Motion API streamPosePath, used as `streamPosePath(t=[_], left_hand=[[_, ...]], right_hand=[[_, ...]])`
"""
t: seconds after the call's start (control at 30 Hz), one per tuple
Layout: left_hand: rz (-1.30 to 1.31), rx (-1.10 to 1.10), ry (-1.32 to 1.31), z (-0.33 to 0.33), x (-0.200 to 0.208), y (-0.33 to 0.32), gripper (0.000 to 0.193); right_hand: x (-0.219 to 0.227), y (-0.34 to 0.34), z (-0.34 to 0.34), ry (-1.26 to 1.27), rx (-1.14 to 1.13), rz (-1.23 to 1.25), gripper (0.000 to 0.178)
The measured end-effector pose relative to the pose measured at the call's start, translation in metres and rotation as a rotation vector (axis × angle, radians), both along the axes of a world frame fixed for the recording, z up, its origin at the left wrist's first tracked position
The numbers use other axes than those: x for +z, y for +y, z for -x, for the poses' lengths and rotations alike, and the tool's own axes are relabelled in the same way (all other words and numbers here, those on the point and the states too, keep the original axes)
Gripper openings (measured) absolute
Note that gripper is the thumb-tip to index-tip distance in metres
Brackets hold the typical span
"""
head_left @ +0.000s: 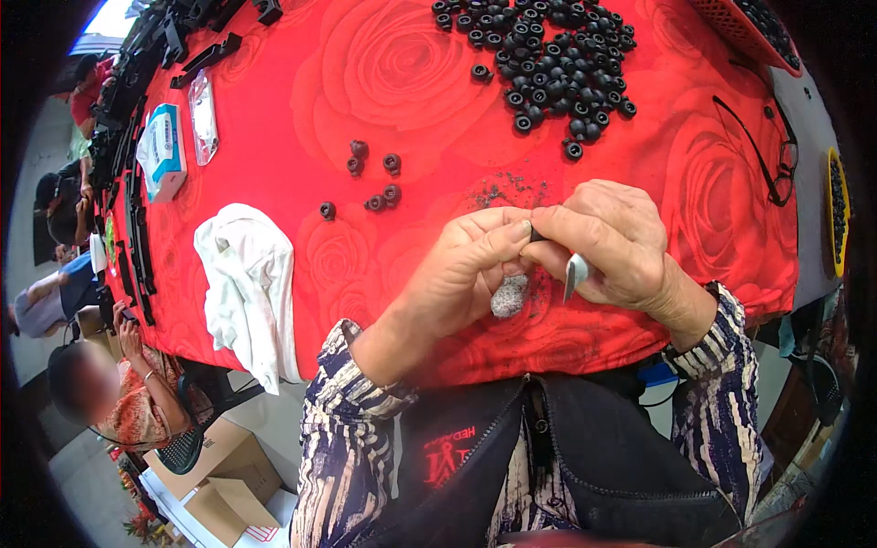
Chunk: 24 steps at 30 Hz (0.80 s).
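My left hand (466, 274) and my right hand (607, 242) meet above the front edge of a table covered by a red rose-patterned cloth (384, 82). Together the fingertips pinch a small black rubber part (537, 236), mostly hidden by the fingers. My right hand also grips a small metal blade (575, 272) that points down. A grey wad (509, 296) rests against my left palm. A large heap of small black rubber rings (553, 64) lies further back. Several separate rings (375, 178) lie to the left of it.
A crumpled white cloth (247, 288) hangs over the table edge at left. A tissue pack (163, 151), a clear plastic bag (203, 117) and long black parts (137, 210) lie at far left. Eyeglasses (776, 155) and a red basket (744, 32) are at right. Other people sit at left.
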<state>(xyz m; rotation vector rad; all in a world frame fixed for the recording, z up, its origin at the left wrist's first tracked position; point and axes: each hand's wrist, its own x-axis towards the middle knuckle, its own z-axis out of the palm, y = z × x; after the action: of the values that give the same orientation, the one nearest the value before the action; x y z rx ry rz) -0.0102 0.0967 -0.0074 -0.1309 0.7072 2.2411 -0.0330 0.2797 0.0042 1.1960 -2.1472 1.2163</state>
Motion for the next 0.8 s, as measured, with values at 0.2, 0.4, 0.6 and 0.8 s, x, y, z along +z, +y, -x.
streamPosePath(t=[0.2, 0.4, 0.6, 0.8], left_hand=[[0.063, 0.041, -0.003, -0.001, 0.002, 0.001, 0.025], [0.077, 0.079, 0.018, 0.002, -0.002, -0.002, 0.022], [0.522, 0.371, 0.385, 0.003, 0.011, -0.005, 0.012], [1.191, 0.894, 0.787, 0.027, 0.021, -0.031, 0.006]], right_hand=[[0.002, -0.003, 0.001, -0.046, 0.000, 0.005, 0.033], [-0.004, 0.000, 0.003, -0.218, 0.065, 0.038, 0.040], [0.009, 0.018, 0.020, -0.118, -0.194, 0.011, 0.024], [-0.008, 0.020, 0.024, -0.050, -0.330, -0.308, 0.028]])
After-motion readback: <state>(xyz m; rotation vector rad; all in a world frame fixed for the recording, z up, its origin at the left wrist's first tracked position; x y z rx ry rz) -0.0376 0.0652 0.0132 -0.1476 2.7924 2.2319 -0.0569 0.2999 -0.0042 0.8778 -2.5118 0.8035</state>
